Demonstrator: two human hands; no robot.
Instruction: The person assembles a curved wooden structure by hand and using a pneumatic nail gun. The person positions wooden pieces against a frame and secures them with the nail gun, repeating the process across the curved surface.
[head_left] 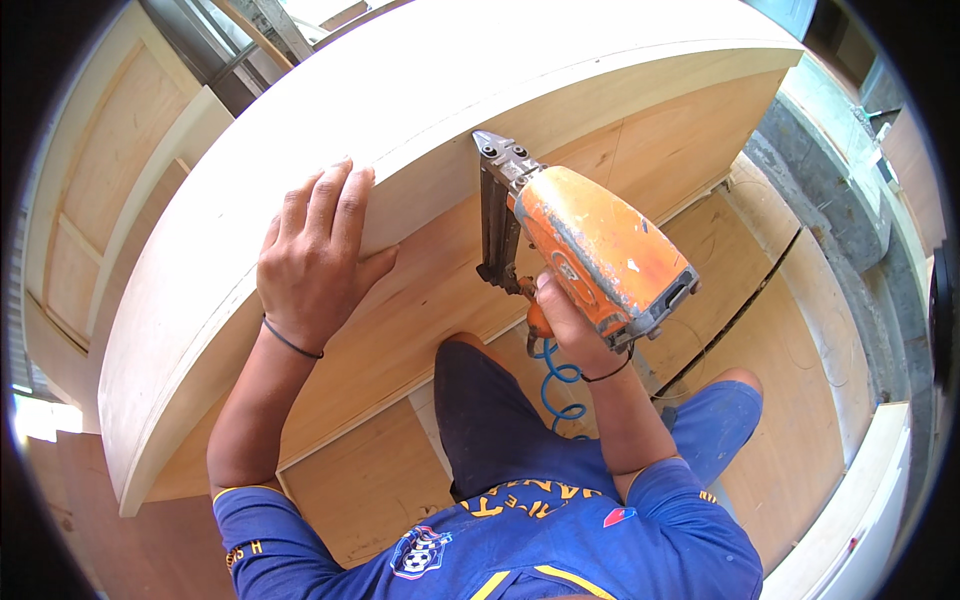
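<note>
A large curved wooden panel with a pale top face stands in front of me, its plywood side facing my body. My left hand lies flat over the panel's near edge, fingers stretched across the top and thumb along the side. In my right hand is an orange pneumatic nail gun, gripped by its handle. The gun's metal nose touches or nearly touches the edge strip; I cannot tell which. Its dark magazine hangs down beside the plywood. My right fingers are mostly hidden behind the gun body.
A coiled blue air hose hangs below the gun between my legs. Under me lie plywood sheets with a dark gap between them. More wooden frames lean at the far left. A pale board edge rises at the lower right.
</note>
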